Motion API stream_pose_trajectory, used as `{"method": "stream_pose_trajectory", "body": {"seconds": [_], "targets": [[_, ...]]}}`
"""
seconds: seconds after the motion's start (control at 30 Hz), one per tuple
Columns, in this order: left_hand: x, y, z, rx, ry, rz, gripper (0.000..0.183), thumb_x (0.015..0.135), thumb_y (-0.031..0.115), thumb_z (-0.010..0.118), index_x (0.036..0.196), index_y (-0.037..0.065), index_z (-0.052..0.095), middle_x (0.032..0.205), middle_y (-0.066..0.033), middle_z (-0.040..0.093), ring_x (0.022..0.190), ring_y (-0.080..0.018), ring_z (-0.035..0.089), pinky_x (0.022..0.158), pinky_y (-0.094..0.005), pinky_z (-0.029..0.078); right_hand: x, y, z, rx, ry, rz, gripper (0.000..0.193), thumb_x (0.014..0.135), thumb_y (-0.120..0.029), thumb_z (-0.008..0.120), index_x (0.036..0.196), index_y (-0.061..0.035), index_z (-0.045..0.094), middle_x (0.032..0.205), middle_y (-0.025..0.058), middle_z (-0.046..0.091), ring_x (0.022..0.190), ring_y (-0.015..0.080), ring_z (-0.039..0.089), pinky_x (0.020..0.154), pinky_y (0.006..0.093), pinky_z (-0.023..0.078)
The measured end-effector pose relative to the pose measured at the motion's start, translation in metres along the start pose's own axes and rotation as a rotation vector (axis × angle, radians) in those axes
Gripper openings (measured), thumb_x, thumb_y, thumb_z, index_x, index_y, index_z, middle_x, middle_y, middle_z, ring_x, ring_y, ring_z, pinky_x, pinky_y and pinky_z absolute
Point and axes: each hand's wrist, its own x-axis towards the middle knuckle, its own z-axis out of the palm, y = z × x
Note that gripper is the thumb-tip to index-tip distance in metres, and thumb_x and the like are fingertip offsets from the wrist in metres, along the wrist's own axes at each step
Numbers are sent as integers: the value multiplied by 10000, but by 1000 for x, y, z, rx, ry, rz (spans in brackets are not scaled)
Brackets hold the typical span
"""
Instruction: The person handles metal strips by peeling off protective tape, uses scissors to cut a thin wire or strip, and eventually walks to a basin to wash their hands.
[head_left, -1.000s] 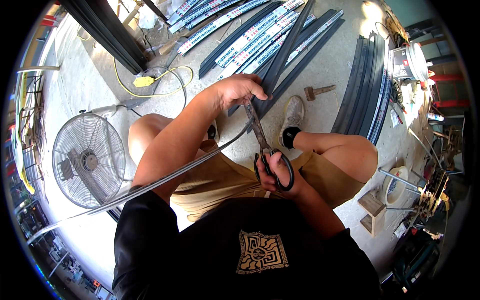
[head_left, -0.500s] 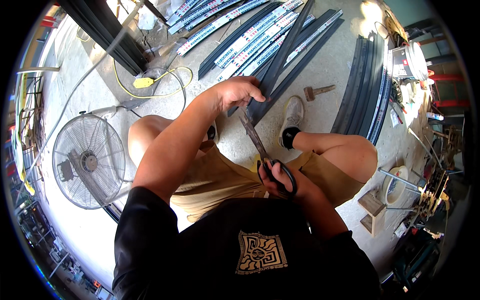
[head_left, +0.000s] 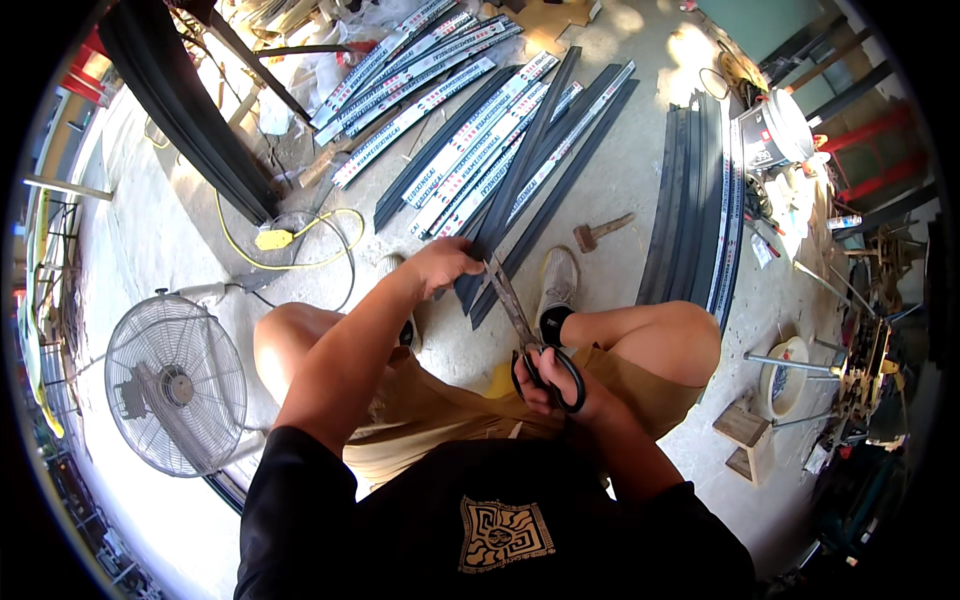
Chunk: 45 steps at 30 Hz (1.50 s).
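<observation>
head view, left hand: we see our left hand (head_left: 445, 268) closed on the near end of a dark strip (head_left: 520, 175), holding it just above the floor between our knees.
head view, right hand: our right hand (head_left: 555, 390) is wrapped through the black handles of the shears (head_left: 520, 320), fingers closed around them.
shears: the blades point away from us and meet the near end of the strip, right beside the left hand; we cannot tell how far the blades are parted.
strip: long and dark, it runs from the left hand up and to the right over the concrete floor (head_left: 620, 190), lying among other strips.
strip pile: more dark and white-faced strips (head_left: 440, 90) fan out on the floor beyond our hands.
curved stack: a bent bundle of strips (head_left: 695, 200) lies to the right.
hammer: a hammer (head_left: 598, 232) rests on the floor between the piles, near our shoe (head_left: 558, 290).
fan: a standing fan (head_left: 175, 385) lies at our left, near a yellow cord (head_left: 300, 250).
</observation>
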Motion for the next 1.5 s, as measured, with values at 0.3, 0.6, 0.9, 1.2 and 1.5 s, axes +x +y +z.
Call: {"method": "stream_pose_trajectory", "body": {"seconds": [0.3, 0.6, 0.9, 1.2, 1.5], "targets": [[47, -66, 11, 445, 145, 99, 406, 863, 219, 751, 1176, -39, 731, 1064, -180, 755, 933, -278, 716, 835, -389, 551, 37, 19, -11, 18, 483, 53, 607, 1027, -715, 498, 930, -118, 555, 647, -28, 483, 555, 130, 497, 551, 290, 378], [78, -129, 34, 449, 299, 33, 544, 803, 268, 717, 1268, -11, 681, 1165, -273, 733, 1133, -421, 696, 974, -462, 555, 97, 92, -67, -408, 760, 26, 395, 939, -373, 729, 993, 15, 678, 849, 138, 708, 791, 275, 681, 737, 410, 520], [61, -130, 41, 587, 324, -68, 569, 848, 187, 662, 1385, 17, 582, 1281, -272, 677, 1228, -431, 650, 1034, -488, 537, 143, 109, -65, -578, 926, 209, 393, 943, -334, 728, 983, 57, 718, 934, 180, 742, 841, 327, 702, 760, 439, 511], [35, -98, 33, 581, 457, 118, 547, 885, 211, 641, 1403, 41, 605, 1348, -287, 635, 1253, -462, 624, 1089, -489, 503, 217, 128, -124, -900, 1013, -50, 417, 943, -277, 719, 1209, 43, 695, 1222, 280, 701, 1108, 412, 674, 898, 495, 521], [-84, -55, 57, 601, 200, 331, 476, 942, 258, 697, 1356, 26, 649, 1164, -197, 748, 1101, -359, 715, 956, -422, 561, 225, 127, -117, -1378, 442, 250, 417, 967, -362, 666, 1143, 4, 759, 1270, 241, 704, 1204, 422, 652, 1011, 497, 525]]}}
